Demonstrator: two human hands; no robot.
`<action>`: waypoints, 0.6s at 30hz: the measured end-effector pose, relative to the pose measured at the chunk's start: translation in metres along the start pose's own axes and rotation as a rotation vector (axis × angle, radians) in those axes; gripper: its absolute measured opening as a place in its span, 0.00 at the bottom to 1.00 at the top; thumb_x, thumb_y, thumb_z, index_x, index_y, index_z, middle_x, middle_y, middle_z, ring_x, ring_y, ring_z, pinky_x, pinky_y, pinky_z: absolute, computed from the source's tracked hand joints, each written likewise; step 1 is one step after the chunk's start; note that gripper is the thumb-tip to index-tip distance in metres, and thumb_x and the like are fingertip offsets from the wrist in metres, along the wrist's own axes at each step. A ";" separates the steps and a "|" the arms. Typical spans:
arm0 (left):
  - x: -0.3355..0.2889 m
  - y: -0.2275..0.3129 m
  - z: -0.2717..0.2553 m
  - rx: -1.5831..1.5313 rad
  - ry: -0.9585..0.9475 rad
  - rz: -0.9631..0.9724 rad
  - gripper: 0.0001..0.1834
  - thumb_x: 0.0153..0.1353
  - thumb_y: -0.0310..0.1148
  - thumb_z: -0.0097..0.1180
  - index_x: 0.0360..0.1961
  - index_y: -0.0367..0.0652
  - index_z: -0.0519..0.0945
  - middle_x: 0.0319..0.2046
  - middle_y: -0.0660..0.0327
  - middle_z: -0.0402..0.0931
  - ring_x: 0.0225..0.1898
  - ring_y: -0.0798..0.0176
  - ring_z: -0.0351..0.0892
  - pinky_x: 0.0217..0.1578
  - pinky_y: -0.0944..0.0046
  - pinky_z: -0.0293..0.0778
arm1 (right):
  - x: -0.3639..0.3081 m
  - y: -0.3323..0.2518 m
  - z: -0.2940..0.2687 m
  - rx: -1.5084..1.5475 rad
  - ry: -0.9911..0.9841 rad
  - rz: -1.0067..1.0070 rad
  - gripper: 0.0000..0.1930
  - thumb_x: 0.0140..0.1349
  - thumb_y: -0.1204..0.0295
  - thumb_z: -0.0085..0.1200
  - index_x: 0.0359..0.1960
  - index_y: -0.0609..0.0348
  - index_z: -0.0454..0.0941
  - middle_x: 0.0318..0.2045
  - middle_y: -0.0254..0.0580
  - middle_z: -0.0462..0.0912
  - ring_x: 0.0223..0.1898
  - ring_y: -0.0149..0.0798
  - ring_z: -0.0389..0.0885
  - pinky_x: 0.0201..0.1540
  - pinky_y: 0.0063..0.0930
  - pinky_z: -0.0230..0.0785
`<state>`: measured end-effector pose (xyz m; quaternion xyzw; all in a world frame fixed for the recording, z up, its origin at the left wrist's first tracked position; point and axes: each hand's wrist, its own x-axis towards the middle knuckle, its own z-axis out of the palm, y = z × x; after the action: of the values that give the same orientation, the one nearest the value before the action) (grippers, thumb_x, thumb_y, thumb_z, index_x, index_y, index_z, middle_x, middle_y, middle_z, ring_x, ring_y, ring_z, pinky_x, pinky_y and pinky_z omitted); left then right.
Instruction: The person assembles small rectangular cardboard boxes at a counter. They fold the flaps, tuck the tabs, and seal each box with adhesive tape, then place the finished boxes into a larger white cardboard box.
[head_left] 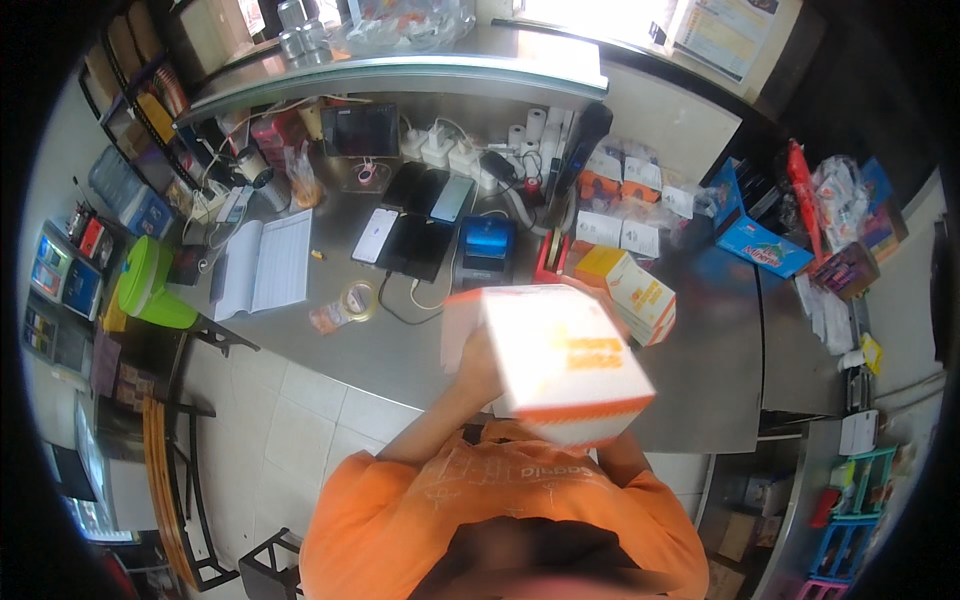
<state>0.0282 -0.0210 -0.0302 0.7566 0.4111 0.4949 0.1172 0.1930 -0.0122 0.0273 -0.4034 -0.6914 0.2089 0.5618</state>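
A white cardboard box (pixel 570 355) with orange edges is held up close in front of me, above the near edge of the steel counter (pixel 700 370). My left hand (pixel 480 365) is closed on its left side, beside a pale flap that sticks out. At the far right side of the box a little of my right hand (pixel 608 308) shows, gripping it; the box hides most of its fingers. Just beyond that hand, a second white and orange box (pixel 630 290) with a yellow-orange end stands on the counter.
Behind the boxes stand a blue and black printer (pixel 487 250) and a red tape dispenser (pixel 551 257). Several phones (pixel 374 237), an open notebook (pixel 265 265) and a tape roll (pixel 358 300) lie left. A blue carton (pixel 760 235) holds packets on the right. A green bin (pixel 155 285) stands far left.
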 end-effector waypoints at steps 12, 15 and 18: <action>0.046 0.028 -0.043 0.071 0.342 -0.086 0.17 0.59 0.20 0.59 0.51 0.41 0.82 0.44 0.55 0.83 0.44 0.55 0.84 0.42 0.65 0.78 | -0.047 0.070 -0.009 -0.514 -0.140 -0.076 0.23 0.65 0.62 0.60 0.57 0.61 0.72 0.47 0.43 0.80 0.47 0.37 0.80 0.49 0.30 0.73; 0.041 0.024 -0.038 0.202 0.333 0.111 0.20 0.53 0.19 0.61 0.49 0.39 0.82 0.44 0.56 0.83 0.43 0.54 0.84 0.43 0.63 0.79 | -0.044 0.044 -0.002 -0.127 -0.400 0.068 0.25 0.66 0.64 0.59 0.61 0.60 0.69 0.50 0.40 0.79 0.50 0.36 0.78 0.51 0.30 0.72; 0.039 0.025 -0.031 0.161 0.205 0.255 0.19 0.48 0.16 0.63 0.43 0.38 0.84 0.39 0.56 0.84 0.41 0.56 0.84 0.40 0.64 0.80 | -0.026 0.019 0.008 0.725 -0.255 0.424 0.24 0.64 0.67 0.61 0.59 0.63 0.70 0.50 0.41 0.78 0.51 0.34 0.78 0.51 0.30 0.72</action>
<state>0.0215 -0.0148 0.0250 0.7550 0.3600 0.5458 -0.0500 0.1927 -0.0207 -0.0045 -0.2840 -0.5392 0.5969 0.5218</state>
